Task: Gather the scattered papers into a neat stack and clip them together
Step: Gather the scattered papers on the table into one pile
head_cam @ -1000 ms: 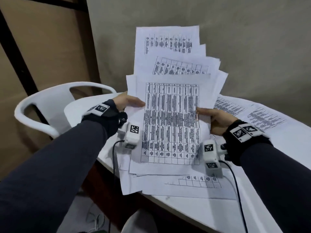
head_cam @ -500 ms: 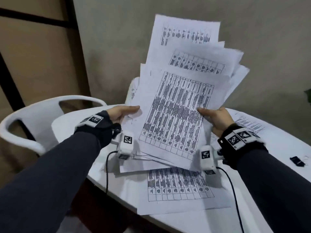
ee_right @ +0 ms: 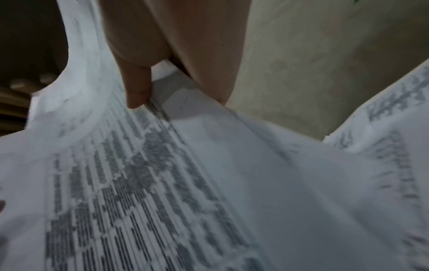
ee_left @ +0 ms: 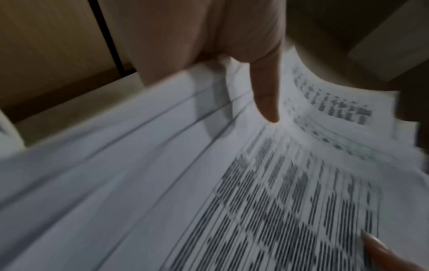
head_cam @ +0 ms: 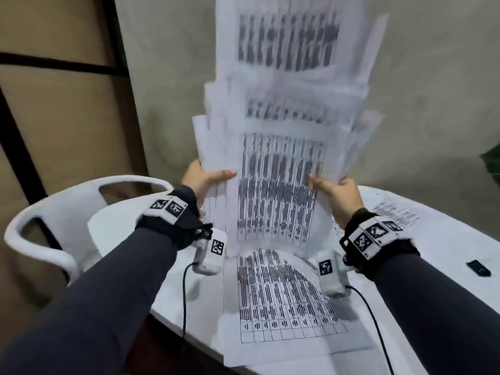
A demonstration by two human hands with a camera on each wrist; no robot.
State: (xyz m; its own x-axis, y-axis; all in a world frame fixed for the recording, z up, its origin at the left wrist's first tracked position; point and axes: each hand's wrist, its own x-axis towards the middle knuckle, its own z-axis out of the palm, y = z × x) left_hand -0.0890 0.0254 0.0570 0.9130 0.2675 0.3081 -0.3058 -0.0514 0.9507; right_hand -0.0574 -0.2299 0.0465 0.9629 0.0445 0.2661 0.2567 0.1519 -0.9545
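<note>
**Sheaf held upright for squaring**

Surface point(head_cam: 422, 301) first: a white round top filling the near and right part of the scene, with a white plastic chair point(head_cam: 54, 212) pulled up at its left. One printed sheet point(head_cam: 284, 301) lies flat on it at the near edge, directly under the raised bundle, and another loose page point(head_cam: 397, 212) lies on the far right side; both are not yet gathered.

Above them stands the sheaf of papers point(head_cam: 281, 169), lifted nearly vertical. Its pages are stepped, the back ones rising well above the front ones, so the top edges are far from flush. Holding it on end looks like a way to let the pages drop level; whether the bottom edge touches the surface I cannot tell, as it is blurred.

The left hand point(head_cam: 201, 177) pinches the sheaf's left margin, thumb across the front page and fingers behind. The right hand point(head_cam: 335, 192) pinches the right margin the same way, thumb on the print. Gripping both sides keeps the limp pages from fanning or folding.

Smallest, a black binder clip point(head_cam: 478, 267) waits on the surface at far right, well apart from both hands.
</note>
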